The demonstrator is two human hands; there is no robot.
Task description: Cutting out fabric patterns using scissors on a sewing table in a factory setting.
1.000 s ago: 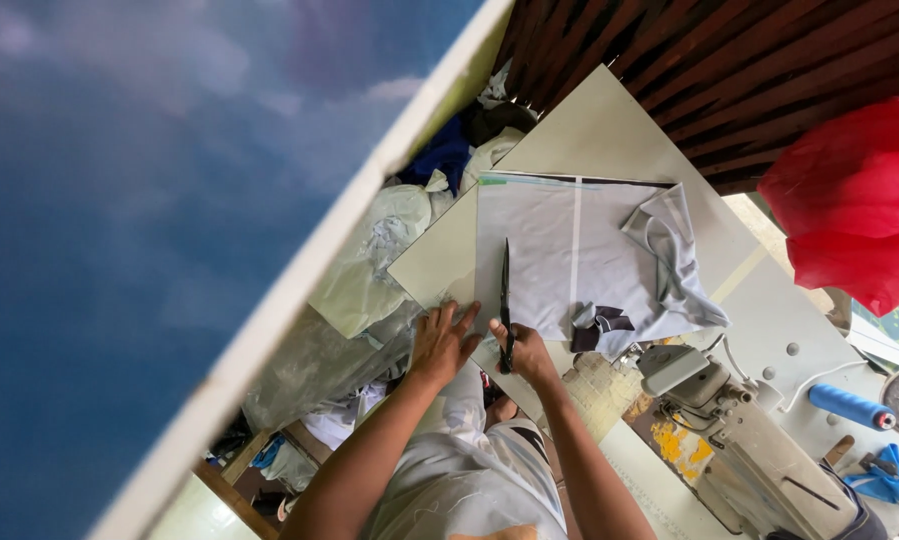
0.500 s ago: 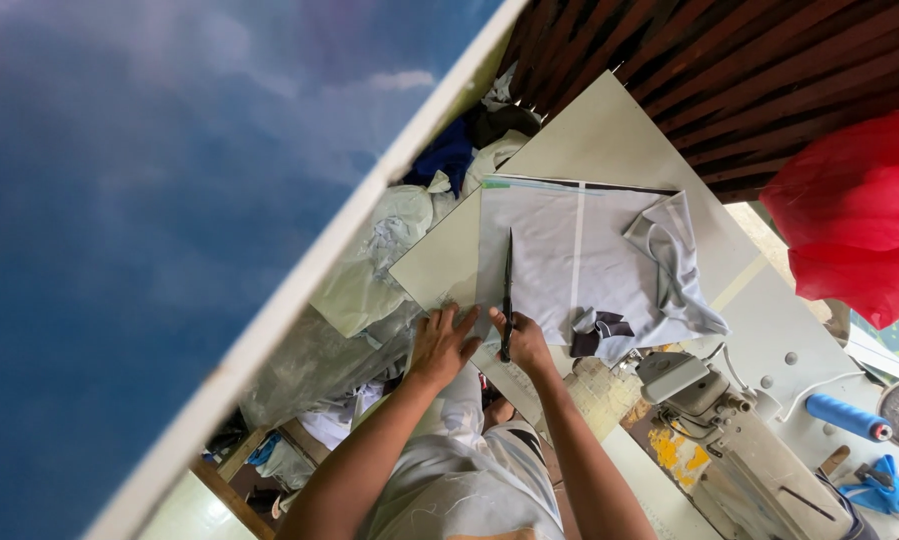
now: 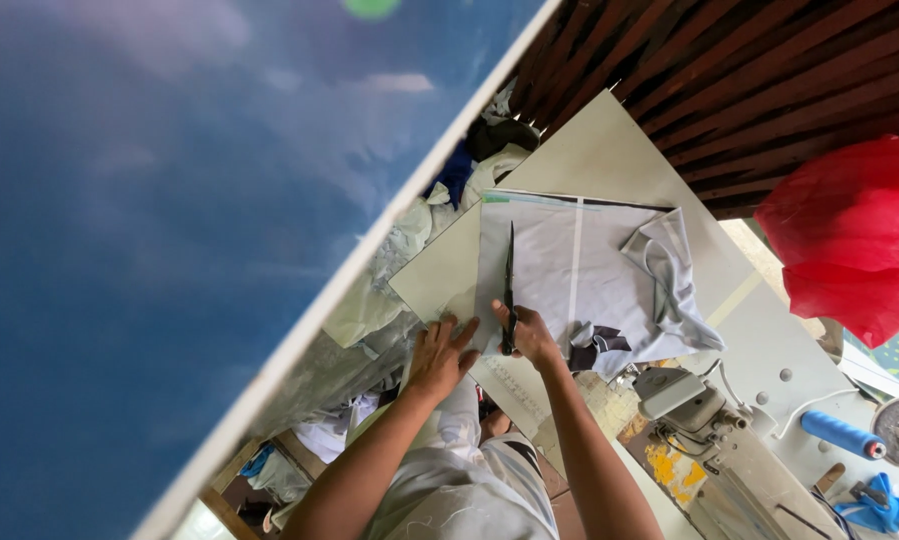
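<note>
Two hands, scissors on grey cloth

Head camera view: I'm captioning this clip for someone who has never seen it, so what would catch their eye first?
A big blurred blue surface fills the whole left half. Next comes the bright red plastic bag at the right edge. In the middle, the right hand holds black scissors on pale grey fabric spread on a cutting table, while the left hand lies flat at the fabric's edge.
</note>
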